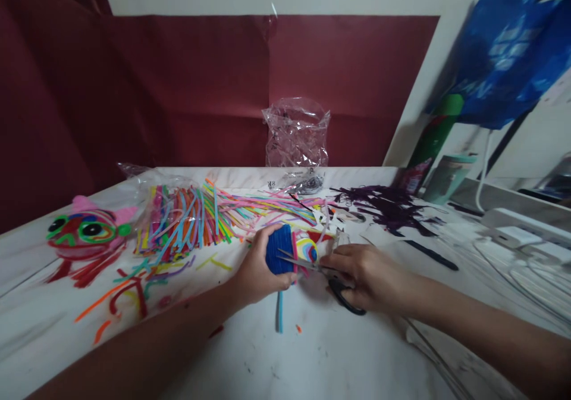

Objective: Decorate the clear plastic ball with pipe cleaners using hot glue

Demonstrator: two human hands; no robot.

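My left hand (261,269) grips a small craft piece (281,250) covered in rows of blue strips, with a pink edge and a rounded part in yellow, white and blue on its right. In my right hand (363,275) is a pair of scissors (343,299) with black handles. Its blades point left and lie over the blue face and pink edge of the piece; I cannot tell whether they touch it. A blue pipe cleaner (279,313) shows just below my left hand.
Bundles of coloured pipe cleaners (196,215) spread behind my left hand. A finished-looking mask-like craft (87,233) lies far left. A clear plastic bag (297,144) stands at the back, dark purple strips (388,206) to its right. White cables and a power strip (517,236) line the right.
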